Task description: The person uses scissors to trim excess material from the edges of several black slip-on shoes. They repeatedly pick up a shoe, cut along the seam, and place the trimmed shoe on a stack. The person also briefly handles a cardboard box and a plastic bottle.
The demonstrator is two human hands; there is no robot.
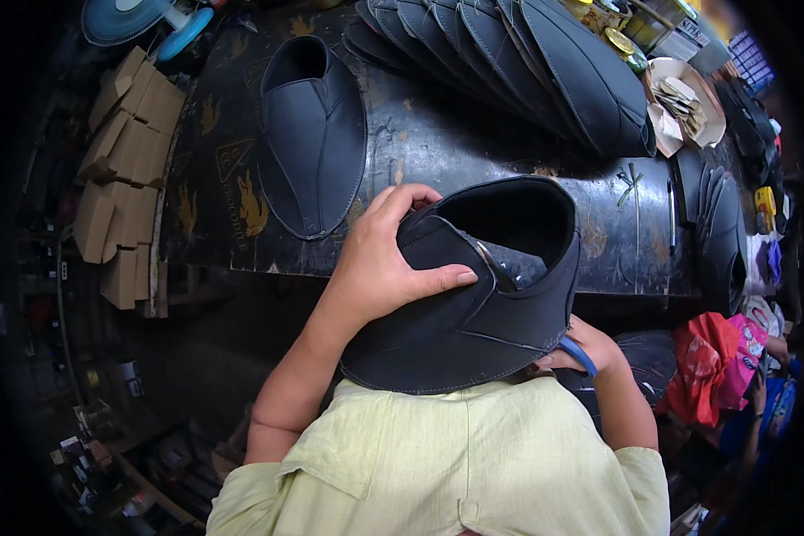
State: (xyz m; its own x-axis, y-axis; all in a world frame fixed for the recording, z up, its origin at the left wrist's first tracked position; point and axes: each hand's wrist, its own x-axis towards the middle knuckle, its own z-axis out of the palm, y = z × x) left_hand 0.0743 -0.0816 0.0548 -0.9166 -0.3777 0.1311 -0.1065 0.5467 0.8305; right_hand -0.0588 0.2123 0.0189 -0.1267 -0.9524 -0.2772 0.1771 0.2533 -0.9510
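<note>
A black stitched shoe upper (456, 344) is held up close to my body, its wide opening facing up and its rounded lower edge against my shirt. My left hand (389, 255) grips its left side, thumb pressed on the front near the opening and fingers behind it. At the lower right edge of the upper, my right hand (590, 344) is closed around a tool with a blue curved handle (579, 355); the rest of that tool is hidden. Another black shoe upper (311, 143) lies flat on the table beyond my left hand.
Overlapping black uppers (509, 67) fill the far side of the dark worn table (411, 134). More uppers (722, 232) hang over its right edge. A box of small pale pieces (685, 103) sits back right. Cardboard boxes (127, 170) line the left, below a blue fan (143, 18).
</note>
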